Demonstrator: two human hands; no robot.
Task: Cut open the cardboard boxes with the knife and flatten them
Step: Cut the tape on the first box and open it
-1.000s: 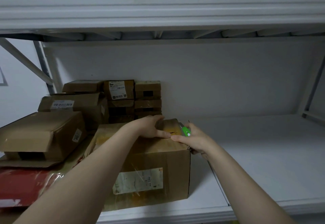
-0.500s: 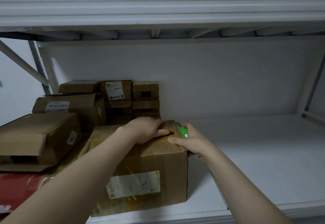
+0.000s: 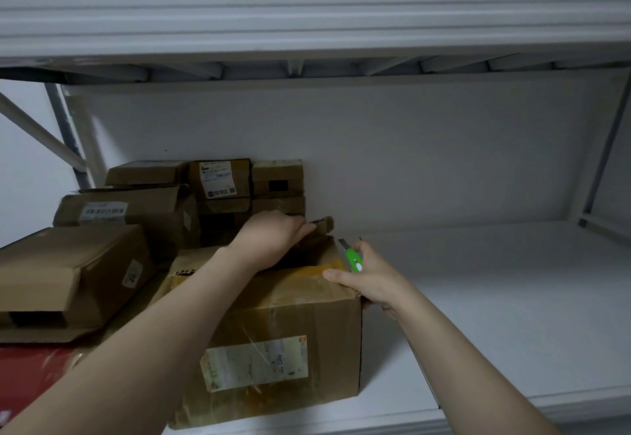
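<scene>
Left hand (image 3: 273,240) grips cardboard box's (image 3: 290,318) raised flap (image 3: 322,224); right hand (image 3: 370,282) curled round green knife (image 3: 353,258); box interior too dark to read.

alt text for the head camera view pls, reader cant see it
A person's left hand grips a raised top flap of a large cardboard box on a white shelf, while the right hand holds a green utility knife at the box's right edge. Smaller cardboard boxes are stacked behind it on the left.
</scene>
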